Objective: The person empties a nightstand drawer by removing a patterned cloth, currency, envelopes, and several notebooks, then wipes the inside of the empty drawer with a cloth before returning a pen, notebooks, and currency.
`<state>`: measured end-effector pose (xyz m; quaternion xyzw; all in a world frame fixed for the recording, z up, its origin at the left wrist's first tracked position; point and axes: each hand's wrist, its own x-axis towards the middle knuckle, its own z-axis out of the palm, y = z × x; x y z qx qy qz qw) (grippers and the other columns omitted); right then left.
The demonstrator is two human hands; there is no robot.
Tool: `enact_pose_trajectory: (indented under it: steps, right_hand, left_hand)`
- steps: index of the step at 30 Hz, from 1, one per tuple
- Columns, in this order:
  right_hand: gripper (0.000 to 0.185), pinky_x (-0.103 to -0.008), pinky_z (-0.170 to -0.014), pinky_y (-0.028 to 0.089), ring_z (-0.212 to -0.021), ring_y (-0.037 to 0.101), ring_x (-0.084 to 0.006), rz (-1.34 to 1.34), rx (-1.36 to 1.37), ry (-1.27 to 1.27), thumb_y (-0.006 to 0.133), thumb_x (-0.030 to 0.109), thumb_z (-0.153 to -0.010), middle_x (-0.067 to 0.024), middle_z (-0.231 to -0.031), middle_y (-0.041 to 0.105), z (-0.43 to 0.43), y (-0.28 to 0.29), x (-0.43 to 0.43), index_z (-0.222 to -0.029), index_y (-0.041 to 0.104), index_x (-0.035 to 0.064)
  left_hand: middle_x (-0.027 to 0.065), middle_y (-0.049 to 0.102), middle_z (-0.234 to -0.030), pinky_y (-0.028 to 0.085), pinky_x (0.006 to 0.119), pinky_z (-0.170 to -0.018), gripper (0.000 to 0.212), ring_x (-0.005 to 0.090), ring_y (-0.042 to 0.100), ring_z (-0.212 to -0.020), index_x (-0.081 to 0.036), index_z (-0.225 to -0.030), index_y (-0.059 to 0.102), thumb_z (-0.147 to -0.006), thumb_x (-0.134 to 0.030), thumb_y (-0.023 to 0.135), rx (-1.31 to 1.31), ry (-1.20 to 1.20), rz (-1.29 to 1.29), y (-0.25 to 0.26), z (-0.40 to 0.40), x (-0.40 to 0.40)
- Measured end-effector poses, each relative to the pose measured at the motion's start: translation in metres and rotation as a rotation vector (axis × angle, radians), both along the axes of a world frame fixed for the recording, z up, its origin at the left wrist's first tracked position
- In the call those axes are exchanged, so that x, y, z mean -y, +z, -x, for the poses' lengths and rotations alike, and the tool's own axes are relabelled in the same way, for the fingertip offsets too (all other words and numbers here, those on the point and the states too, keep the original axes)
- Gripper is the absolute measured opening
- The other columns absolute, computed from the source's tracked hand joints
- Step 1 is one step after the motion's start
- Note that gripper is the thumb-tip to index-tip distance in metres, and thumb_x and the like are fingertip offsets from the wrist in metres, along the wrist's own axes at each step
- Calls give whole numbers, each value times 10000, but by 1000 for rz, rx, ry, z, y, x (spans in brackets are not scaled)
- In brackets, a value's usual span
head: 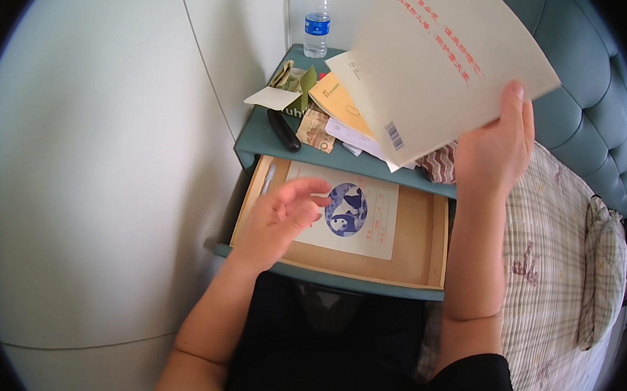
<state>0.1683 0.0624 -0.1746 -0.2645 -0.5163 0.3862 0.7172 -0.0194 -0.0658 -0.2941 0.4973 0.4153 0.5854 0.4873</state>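
Note:
My right hand (497, 137) grips the lower right edge of a white paper booklet (431, 78), raised over the nightstand. Red printed lines and a barcode show on its face. Below it, a wooden drawer (415, 257) stands pulled out. In the drawer lies another white booklet (381, 244) with an oval blue panda picture on its cover. My left hand (282, 215) hovers over that booklet's left part, fingers apart and slightly curled, nothing seen in them. A pale pen (268, 179) lies along the drawer's left side.
On the blue-green nightstand top (254, 139) are a water bottle (316, 35), an opened green box (295, 99), a black elongated object (283, 131), a banknote (316, 127) and a yellow booklet (347, 105). A white panel (87, 152) borders the left; a bed (538, 255) lies right.

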Motion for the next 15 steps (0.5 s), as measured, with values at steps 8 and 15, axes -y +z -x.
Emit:
enact_pose_trajectory:
  steps: [8,15]
  right_hand:
    - [345,-332,-924,384,-1080,484,-194,73,-473,474,361,214,-954,-107,-1168,500,-10,-24,69,-1193,406,-30]
    - [370,-376,-977,363,-1134,461,-230,292,-632,462,365,158,-940,-152,-1216,474,-67,-65,53,-1217,360,-88]
  left_hand:
    - [123,414,-1279,404,411,-928,692,231,401,-1189,-82,-1340,254,-808,-311,632,345,94,225,-5,-32,-17]
    - [70,596,-1028,509,295,-774,286,147,598,-906,-39,-1149,469,-874,-97,520,670,-83,126,-16,-38,-7]
